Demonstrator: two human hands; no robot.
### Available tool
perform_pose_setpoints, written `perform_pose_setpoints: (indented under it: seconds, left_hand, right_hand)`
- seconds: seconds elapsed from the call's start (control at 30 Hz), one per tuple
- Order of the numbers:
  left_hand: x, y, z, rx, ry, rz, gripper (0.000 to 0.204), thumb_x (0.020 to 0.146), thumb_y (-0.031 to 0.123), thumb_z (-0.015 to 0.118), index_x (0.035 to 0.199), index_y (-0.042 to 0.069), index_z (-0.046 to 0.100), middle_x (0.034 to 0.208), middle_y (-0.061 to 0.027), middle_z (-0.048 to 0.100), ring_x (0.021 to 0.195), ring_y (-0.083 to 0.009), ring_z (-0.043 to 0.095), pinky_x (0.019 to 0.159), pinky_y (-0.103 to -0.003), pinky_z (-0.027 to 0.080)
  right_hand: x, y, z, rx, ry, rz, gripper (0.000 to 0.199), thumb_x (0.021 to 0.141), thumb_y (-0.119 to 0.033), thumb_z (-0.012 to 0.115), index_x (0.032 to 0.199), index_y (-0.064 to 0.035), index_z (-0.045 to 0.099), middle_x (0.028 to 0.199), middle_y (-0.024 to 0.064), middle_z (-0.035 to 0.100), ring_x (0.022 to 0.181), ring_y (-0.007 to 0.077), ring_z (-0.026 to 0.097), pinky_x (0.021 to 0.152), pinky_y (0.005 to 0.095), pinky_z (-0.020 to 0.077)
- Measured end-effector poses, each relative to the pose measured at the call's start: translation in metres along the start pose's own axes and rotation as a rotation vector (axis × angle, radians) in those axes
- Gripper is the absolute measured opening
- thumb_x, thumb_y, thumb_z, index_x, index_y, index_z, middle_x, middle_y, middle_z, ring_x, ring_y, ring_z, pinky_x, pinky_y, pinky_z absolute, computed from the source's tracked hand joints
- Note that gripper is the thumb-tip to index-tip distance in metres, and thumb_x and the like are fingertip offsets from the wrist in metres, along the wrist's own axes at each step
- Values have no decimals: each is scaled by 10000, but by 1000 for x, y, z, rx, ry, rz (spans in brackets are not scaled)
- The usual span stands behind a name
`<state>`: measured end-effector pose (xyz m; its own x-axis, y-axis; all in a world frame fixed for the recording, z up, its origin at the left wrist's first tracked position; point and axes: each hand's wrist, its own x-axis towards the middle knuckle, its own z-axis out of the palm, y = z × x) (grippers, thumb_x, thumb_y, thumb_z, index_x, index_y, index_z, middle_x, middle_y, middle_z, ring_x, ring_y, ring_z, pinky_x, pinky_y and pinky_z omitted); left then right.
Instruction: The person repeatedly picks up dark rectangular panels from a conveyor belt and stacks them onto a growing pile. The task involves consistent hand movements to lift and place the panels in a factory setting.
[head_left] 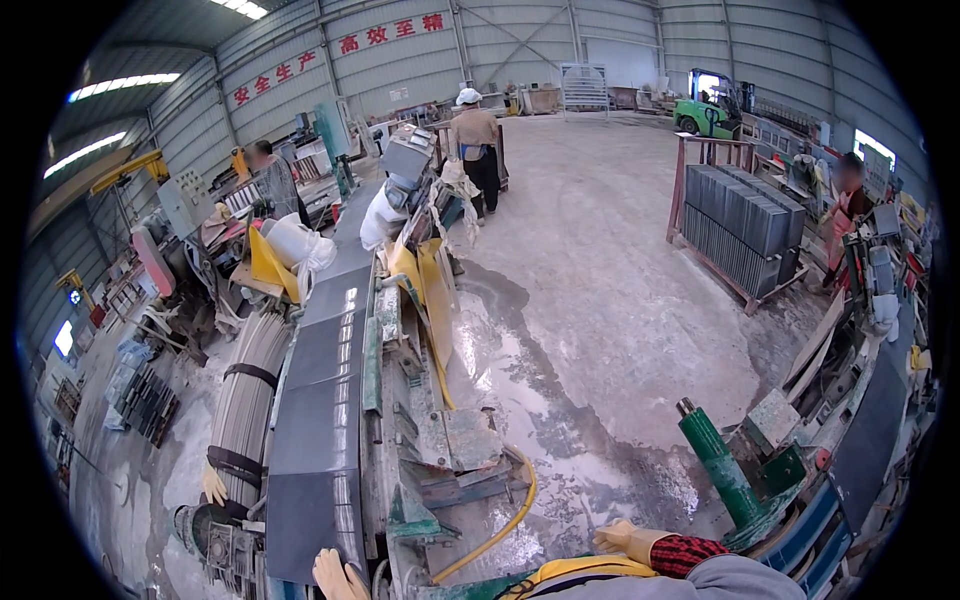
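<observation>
My left hand (339, 576), in a cream rubber glove, is at the lower edge beside the near right corner of a dark grey slab (312, 510). Its fingers are stretched forward with nothing visible in them; whether they touch the slab I cannot tell. Several such slabs lie end to end on a long machine bed running away from me. My right hand (628, 541), gloved alike below a red-and-black checked cuff, hangs by my waist, pointing left. Its fingers look loosely extended and hold nothing visible. A yellow hose (524, 510) curves over the wet floor between the hands.
A green cylinder (718, 465) rises at right, before a second machine line. Beyond stands a rack of dark slabs (745, 215). Left of the bed are a strapped bundle of strips (244, 400) and another cream glove (214, 485). Co-workers (474, 140) and a green forklift (708, 112) are farther off.
</observation>
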<state>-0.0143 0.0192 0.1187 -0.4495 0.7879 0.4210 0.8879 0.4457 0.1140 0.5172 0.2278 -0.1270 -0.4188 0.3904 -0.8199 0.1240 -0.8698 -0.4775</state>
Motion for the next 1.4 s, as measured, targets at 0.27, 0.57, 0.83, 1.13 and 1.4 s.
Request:
perform_pose_setpoints:
  seconds: [0.27,0.57,0.83,1.13,1.4]
  left_hand:
    - [1,9,-9,-26,-37,-3,408,986,188,517,1343,-9,509,1367,-211,517,1305,-368,443,1121,-451,314]
    - [-9,-12,14,-69,-30,68,430,868,148,587,1268,-3,542,1341,-256,498,1241,-467,442,1089,-528,301]
    - [27,-28,32,-119,-89,148,482,860,225,615,1302,52,530,1358,-205,495,1249,-426,439,1066,-516,327]
    - [108,-2,87,-119,-42,69,451,880,282,608,1275,74,549,1342,-140,516,1255,-347,437,1070,-456,327]
    - [148,2,127,-105,-60,-62,471,901,295,582,1312,70,530,1402,-149,487,1317,-344,407,1114,-445,289]
  right_hand:
    - [-2,4,-2,-118,190,11,348,905,-300,628,1101,-14,662,970,116,721,744,206,695,617,300,556]
    - [-31,-16,31,-161,226,-137,325,897,-282,578,1044,1,641,906,136,693,608,247,619,527,318,482]
    - [-23,-5,-2,117,191,-97,266,895,-257,632,1042,-35,634,948,162,691,732,336,670,661,479,559]
    - [-49,10,-28,660,-453,-27,106,884,-202,582,828,-115,558,729,58,553,561,225,500,490,376,407]
    - [-79,10,6,198,64,-176,146,891,-237,538,783,-139,519,650,-15,390,509,142,371,441,301,285]
